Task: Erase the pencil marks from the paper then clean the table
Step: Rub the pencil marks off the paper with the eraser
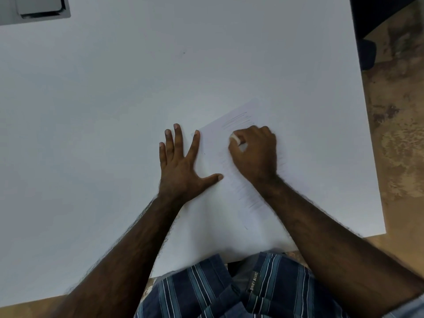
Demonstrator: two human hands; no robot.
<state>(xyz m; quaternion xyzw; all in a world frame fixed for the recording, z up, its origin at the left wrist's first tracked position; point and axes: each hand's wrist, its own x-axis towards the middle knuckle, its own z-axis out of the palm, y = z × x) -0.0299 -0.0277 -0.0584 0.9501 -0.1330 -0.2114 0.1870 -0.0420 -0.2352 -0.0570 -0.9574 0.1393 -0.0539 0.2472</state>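
White table (pixel 114 111), pencil-marked paper (pixel 213 216), perhaps a grey tray (pixel 41 8) far left

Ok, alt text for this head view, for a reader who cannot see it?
Right hand presses a white eraser onto a sheet of paper with pencil lines, while the left hand lies flat, fingers spread, at the sheet's left edge. The paper lies on a white table.

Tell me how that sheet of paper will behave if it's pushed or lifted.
The paper looks thin and flat, so probably floppy and light. It likely slides on the smooth table; that may be why the left hand rests spread at its edge.
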